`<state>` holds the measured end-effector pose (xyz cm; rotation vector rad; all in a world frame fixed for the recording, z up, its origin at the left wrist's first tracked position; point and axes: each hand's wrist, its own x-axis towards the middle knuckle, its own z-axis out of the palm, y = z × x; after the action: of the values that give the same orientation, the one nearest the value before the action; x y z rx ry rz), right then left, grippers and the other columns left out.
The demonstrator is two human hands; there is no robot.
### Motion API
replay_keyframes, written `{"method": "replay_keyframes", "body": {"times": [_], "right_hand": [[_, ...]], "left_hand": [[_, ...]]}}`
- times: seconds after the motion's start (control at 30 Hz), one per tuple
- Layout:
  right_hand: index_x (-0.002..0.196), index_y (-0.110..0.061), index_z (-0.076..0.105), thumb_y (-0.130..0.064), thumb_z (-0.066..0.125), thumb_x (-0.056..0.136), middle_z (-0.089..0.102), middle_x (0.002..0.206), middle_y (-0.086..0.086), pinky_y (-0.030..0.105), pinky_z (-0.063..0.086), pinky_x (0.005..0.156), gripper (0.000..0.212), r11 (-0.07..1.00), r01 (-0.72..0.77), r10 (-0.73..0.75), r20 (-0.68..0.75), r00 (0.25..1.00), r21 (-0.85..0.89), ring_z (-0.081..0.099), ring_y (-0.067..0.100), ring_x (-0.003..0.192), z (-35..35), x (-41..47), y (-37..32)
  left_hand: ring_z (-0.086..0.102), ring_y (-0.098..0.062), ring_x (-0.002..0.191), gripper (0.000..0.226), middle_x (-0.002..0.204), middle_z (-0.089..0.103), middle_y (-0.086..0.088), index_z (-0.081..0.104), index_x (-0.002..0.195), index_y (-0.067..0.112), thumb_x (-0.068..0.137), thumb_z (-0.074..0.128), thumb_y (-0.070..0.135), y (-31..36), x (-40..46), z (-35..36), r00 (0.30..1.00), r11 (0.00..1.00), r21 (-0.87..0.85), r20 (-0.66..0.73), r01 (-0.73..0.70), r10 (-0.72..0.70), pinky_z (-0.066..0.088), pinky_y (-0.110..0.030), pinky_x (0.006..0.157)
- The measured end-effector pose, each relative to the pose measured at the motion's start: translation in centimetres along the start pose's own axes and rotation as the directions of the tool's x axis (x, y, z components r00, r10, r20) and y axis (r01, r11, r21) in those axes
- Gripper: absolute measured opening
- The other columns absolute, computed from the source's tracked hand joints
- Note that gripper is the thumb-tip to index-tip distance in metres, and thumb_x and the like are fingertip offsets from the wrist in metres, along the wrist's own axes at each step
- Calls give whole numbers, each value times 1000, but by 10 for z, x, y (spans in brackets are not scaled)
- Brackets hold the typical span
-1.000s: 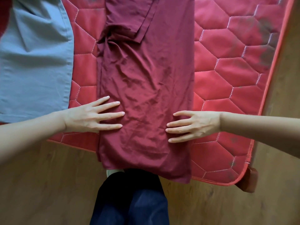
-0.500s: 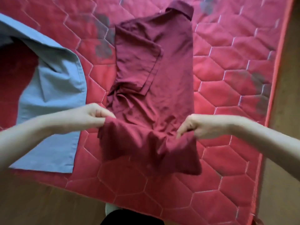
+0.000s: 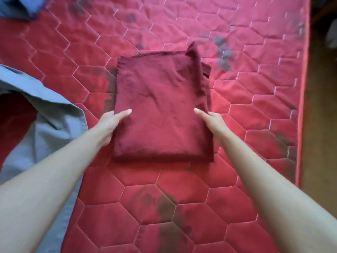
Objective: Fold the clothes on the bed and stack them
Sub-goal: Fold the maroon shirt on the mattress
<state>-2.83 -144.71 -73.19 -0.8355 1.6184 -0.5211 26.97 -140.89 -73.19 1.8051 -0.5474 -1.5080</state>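
Head view, garment: A maroon shirt (image 3: 160, 110) lies folded into a compact rectangle near the middle of a red quilted mattress (image 3: 255, 106), one corner peaking up at its far right edge.
Head view, hands: The left hand (image 3: 111, 123) grips the bundle's left edge, thumb on top, fingers tucked beneath; the right hand (image 3: 212, 120) mirrors it on the right edge.
Head view, surroundings: A blue-grey garment (image 3: 52, 125) sprawls unfolded at the left, just beside the left forearm.
Step in hand: The fold looks complete; the bundle appears held for placing.
Next move: Likely lift it level to keep the layers from slipping, set it at the stacking spot, then turn to the blue-grey piece.
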Motion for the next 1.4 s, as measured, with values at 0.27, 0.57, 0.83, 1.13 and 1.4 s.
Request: {"method": "replay_keyframes", "body": {"times": [0.27,0.57,0.83,1.13,1.4], "right_hand": [[73,-23,69,-21,76,81,68,67,-17,22,47,61,11,980,143,-154,-71,985,-140,57,1,63,-8,-83,84],[65,-8,60,-25,78,80,49,63,-10,32,36,58,29,984,33,-50,-95,994,-177,42,6,63,-14,-214,197],[82,-26,66,-31,76,80,67,72,-22,24,44,66,12,968,-62,27,-144,989,-244,59,-3,67,-5,-295,241],[123,-12,56,-39,69,85,68,112,2,32,43,90,48,949,30,-162,-402,901,-315,61,22,107,15,-183,137],[99,-1,62,-31,65,89,70,100,12,39,43,85,31,924,126,-297,-468,832,-362,60,31,94,16,-107,71]], "left_hand": [[69,-2,79,26,87,75,10,70,92,20,71,79,6,-79,-65,-35,984,979,125,99,-158,146,51,-11,67],[70,-3,84,31,92,76,7,71,95,20,70,81,5,-179,-188,-61,992,977,212,122,-1,-25,51,-11,70],[70,-3,86,23,92,76,9,71,96,20,76,79,16,-216,-251,-75,985,965,246,126,89,-122,50,-10,69],[61,8,54,29,75,67,8,60,108,15,83,74,15,-122,-146,-27,999,993,120,-36,-18,22,41,-6,46],[64,-9,83,24,92,70,1,68,99,17,80,75,5,-63,-75,3,976,956,209,-25,-204,214,52,-22,81]]}}
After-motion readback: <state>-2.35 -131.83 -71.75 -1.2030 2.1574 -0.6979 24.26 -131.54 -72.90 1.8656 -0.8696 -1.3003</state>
